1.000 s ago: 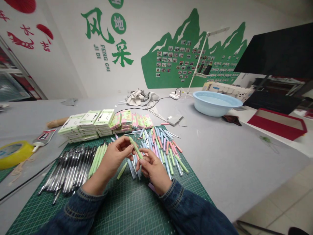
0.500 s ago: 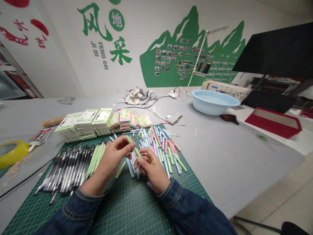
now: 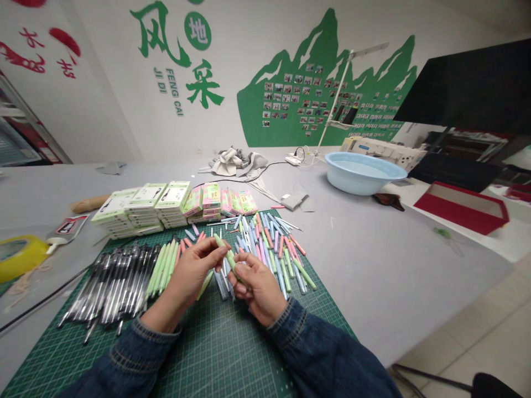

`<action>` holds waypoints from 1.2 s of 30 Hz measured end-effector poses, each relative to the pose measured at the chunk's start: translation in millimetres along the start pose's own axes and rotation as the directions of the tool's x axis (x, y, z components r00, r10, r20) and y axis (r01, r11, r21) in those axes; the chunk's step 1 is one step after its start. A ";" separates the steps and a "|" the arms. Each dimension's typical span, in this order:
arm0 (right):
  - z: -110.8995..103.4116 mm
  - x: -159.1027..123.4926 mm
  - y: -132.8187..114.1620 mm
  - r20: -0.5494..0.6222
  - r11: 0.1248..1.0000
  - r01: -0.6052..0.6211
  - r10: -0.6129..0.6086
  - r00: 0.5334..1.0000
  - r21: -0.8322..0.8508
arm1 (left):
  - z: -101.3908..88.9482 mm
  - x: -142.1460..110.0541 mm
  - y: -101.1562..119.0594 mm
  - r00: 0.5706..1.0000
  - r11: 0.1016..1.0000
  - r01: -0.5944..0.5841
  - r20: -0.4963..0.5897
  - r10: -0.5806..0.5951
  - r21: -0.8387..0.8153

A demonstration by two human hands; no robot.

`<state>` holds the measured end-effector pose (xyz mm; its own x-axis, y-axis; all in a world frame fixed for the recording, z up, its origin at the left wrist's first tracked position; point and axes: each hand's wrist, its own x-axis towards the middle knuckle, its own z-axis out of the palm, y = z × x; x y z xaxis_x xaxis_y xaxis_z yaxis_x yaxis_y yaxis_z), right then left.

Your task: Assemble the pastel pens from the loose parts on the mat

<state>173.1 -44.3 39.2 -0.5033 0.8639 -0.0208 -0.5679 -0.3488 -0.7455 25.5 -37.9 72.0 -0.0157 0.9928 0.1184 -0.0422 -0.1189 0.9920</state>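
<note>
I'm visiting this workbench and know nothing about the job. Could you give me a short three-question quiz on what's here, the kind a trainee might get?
1. True or false: the left hand and the right hand are both holding the same pale green pen.

2. Multiple choice: what lies on the green cutting mat to the left of the hands?
A) clear pens with black parts
B) a sewing machine
C) a pair of scissors

3. Fill in the colour: the round plastic basin on the grey table is pale ____.

Key: 1 true; 2 A; 3 blue.
</note>
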 end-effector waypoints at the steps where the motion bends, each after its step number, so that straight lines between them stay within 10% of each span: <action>1: -0.3 0.3 1.0 -0.023 1.000 0.014 -0.014 1.000 -0.023 | 0.0 -0.4 -0.3 1.000 1.000 -0.005 -0.003 0.005 0.005; 11: -4.1 2.6 7.0 0.077 0.984 0.010 0.004 0.997 -0.176 | -8.2 -3.2 -2.5 0.999 1.000 -0.015 0.038 0.014 0.027; 17: -4.3 3.5 8.0 -0.068 0.986 0.050 -0.061 0.996 -0.157 | -7.0 -3.7 -3.7 0.996 0.998 -0.045 0.082 0.041 0.049; 25: -4.3 0.8 2.6 0.213 0.986 -0.156 0.164 0.963 -0.050 | -15.7 -5.0 -3.4 0.982 0.999 -0.007 0.188 0.015 -0.045; 30: -0.9 2.3 7.0 0.026 0.986 0.064 -0.061 0.998 -0.155 | -11.5 -5.5 -4.9 0.987 0.994 0.074 0.151 -0.060 -0.085; 36: -5.6 2.9 6.8 -0.076 0.954 0.018 -0.042 0.996 -0.299 | -4.4 -2.7 -7.8 0.998 0.996 0.001 -0.066 -0.006 -0.086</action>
<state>171.5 -42.2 30.3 -0.4278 0.9030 -0.0397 -0.3562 -0.2088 -0.9108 21.5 -39.7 63.8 -0.0815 0.9907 0.1089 -0.1284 -0.1188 0.9846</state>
